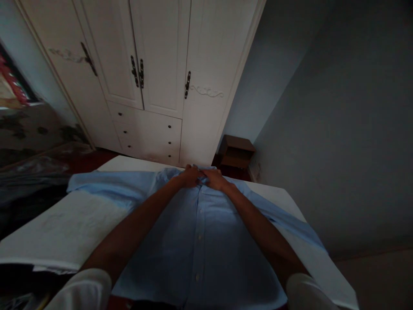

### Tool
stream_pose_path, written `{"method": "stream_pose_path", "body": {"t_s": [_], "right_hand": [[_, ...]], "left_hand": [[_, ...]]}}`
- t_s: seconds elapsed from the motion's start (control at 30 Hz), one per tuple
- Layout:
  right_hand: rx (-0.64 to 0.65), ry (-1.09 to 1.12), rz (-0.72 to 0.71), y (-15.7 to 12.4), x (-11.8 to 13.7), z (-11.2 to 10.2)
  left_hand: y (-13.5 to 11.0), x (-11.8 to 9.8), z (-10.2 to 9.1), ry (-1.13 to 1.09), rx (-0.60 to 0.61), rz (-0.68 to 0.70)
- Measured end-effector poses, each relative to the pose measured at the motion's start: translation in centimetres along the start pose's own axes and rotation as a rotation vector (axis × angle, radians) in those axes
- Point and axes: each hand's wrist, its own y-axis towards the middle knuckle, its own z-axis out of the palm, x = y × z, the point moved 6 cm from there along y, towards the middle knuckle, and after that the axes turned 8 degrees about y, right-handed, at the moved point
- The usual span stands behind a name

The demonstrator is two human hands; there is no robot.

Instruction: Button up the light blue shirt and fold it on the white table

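Observation:
A light blue button-up shirt (180,232) lies front side up on a white-topped table (74,224), its sleeves spread to both sides. At its collar end, my left hand (191,176) and my right hand (213,177) meet, fingers bent and closed on the collar near the top of the button strip. Whether a button sits between the fingertips is too small to see. Down the middle runs the strip with several buttons, and the hem hangs toward me at the near edge.
Beyond the table stands a white wardrobe (161,56) with dark handles and small drawers. A brown open-fronted cabinet (237,151) sits on the floor by the grey wall (338,142). Dark cloth (29,198) is heaped at the left.

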Motion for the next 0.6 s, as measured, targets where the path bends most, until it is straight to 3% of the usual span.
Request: {"method": "stream_pose_path", "body": {"t_s": [0.1, 0.27, 0.4, 0.6], "right_hand": [[-0.018, 0.000, -0.007, -0.1, -0.3, -0.1], [-0.075, 0.117, -0.032, -0.7, -1.0, -0.7], [-0.111, 0.228, -0.109, -0.9, -1.6, -1.0], [-0.158, 0.368, -0.226, -1.1, -1.7, -2.4]], "left_hand": [[-0.4, 0.3, -0.3, -0.042, -0.082, -0.010], [-1.2, 0.6, 0.4, -0.063, -0.223, -0.170], [-1.1, 0.4, 1.4, -0.150, -0.222, -0.164], [-0.9, 1.0, 1.0, -0.292, -0.181, -0.127]]}}
